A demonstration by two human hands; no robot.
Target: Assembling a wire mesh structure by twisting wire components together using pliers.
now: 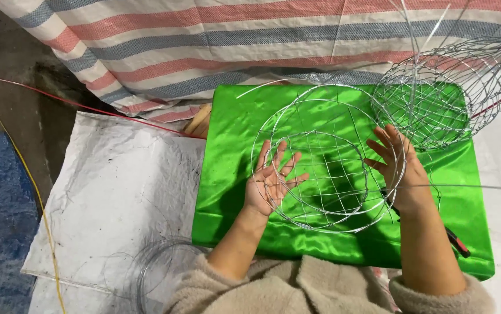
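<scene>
A striped red, blue and cream woven tarpaulin point(204, 40) is hanging well beyond both hands, and a crumpled white plastic sheet point(122, 192) is lying out to the left of the left hand. Under the hands a shiny green satin cloth point(233, 145) is covering the work surface, probably so the thin wire is showing clearly against it. The round half-made silver wire basket frame point(329, 160) is resting on this cloth between the hands. The left hand point(271, 183) is lying palm up with fingers spread, pressing the frame's left rim; the right hand point(399, 163), also spread open, is steadying the right rim. Beyond the right hand a finished bulb-shaped wire cage point(442, 96) is lying. A red-handled tool point(457, 241) is lying just beside the right forearm.
</scene>
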